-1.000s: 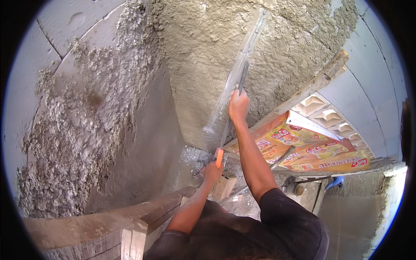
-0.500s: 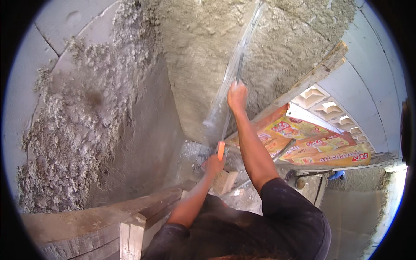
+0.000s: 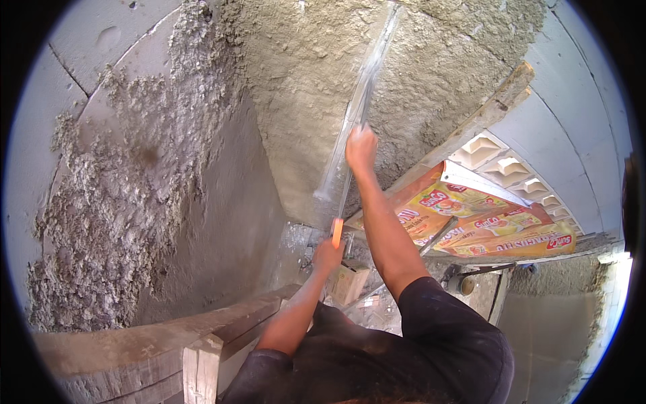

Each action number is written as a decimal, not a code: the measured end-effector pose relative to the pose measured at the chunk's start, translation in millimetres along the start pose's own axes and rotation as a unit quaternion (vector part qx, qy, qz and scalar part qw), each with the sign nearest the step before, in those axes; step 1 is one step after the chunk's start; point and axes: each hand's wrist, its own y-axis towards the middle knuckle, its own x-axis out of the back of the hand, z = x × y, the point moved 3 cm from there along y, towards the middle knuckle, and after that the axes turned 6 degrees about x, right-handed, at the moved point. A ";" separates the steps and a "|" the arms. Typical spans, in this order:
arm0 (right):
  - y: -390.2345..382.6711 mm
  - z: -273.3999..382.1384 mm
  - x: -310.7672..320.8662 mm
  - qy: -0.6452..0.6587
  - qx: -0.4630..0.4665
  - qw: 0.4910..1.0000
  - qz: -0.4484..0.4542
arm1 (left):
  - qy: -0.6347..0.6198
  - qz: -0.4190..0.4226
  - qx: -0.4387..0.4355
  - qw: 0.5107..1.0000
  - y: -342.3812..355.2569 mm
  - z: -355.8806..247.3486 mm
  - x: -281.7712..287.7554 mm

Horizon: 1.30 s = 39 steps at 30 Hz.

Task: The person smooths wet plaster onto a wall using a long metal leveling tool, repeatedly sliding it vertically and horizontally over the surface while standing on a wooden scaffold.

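Mortar [image 3: 296,101] lay before us, crossed by a pale strip [image 3: 369,71]. We had our right hand [image 3: 361,147] closed around a thin bar [image 3: 344,195] beside the strip; our left hand [image 3: 328,256] gripped its lower end, at an orange piece [image 3: 337,232].

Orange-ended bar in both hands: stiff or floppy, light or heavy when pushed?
Probably stiff: the bar looks straight between the left hand and right hand. Likely light for its length, since it looks slim.
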 end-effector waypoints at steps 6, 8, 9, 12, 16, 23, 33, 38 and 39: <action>35.0 37.1 42.6 0.074 0.005 0.997 0.026 | -0.054 -0.032 -0.029 0.998 -2.8 -44.6 32.3; 74.9 90.6 83.2 0.099 0.021 0.994 -0.046 | -0.090 -0.035 -0.054 0.994 5.4 -93.6 77.7; 83.1 88.6 79.5 0.106 0.026 0.993 -0.051 | -0.088 -0.038 -0.055 0.994 9.1 -98.1 77.4; 75.3 57.3 51.0 0.094 0.031 0.994 -0.035 | -0.070 -0.035 -0.035 0.996 19.4 -83.4 65.4; -22.8 -33.5 -10.2 -0.035 0.047 0.996 0.067 | 0.011 0.065 0.039 0.997 -2.6 21.9 -24.9; 6.5 51.5 40.4 0.116 -0.016 0.991 0.072 | -0.019 -0.019 0.000 1.000 -9.3 -20.8 33.6; 28.3 33.3 14.7 -0.006 -0.018 0.999 0.031 | -0.033 0.014 0.001 0.999 15.6 -22.2 19.0; -25.9 -9.7 1.9 0.020 -0.053 0.996 0.073 | 0.016 0.055 0.059 0.997 -25.9 10.0 3.5; -17.3 0.0 8.2 0.047 -0.051 0.996 0.058 | 0.016 0.049 0.062 0.997 -25.2 0.7 12.4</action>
